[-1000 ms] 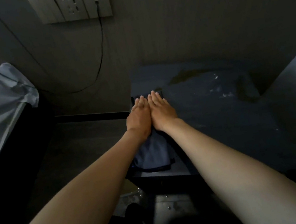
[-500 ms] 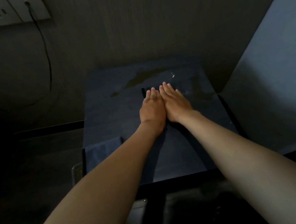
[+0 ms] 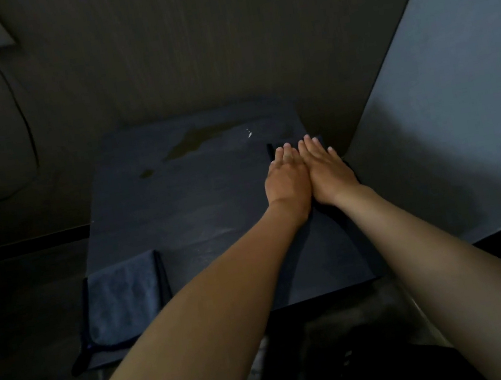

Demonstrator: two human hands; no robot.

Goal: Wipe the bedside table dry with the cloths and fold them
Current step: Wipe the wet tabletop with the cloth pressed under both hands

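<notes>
While both hands are laid flat side by side, fingers straight and touching along their inner edges, a dark cloth point(image 3: 324, 211) is pressed beneath them at the right side of the bedside table point(image 3: 160, 210). The left hand point(image 3: 287, 180) and the right hand point(image 3: 327, 174) grip nothing; the cloth is simply held down under the palms. Only its far corners, past the fingertips, and a strip by the wrists can be made out. Its long axis appears to run from the near edge toward the back wall, in line with the forearms. The wet patch point(image 3: 198, 139) lies ahead and to the left of the hands, near the back edge, with a smaller spot point(image 3: 146, 173) further left and a few bright droplets point(image 3: 249, 133) just beyond the fingertips. The patch is nearer the left hand, so the coming stroke is judged to call for a push forward and leftward across the top. A second cloth point(image 3: 122, 299), lighter blue and folded, is draped over the near left corner, well apart from both hands. The wiping is judged to be unfinished, since moisture is plainly present at the back.
</notes>
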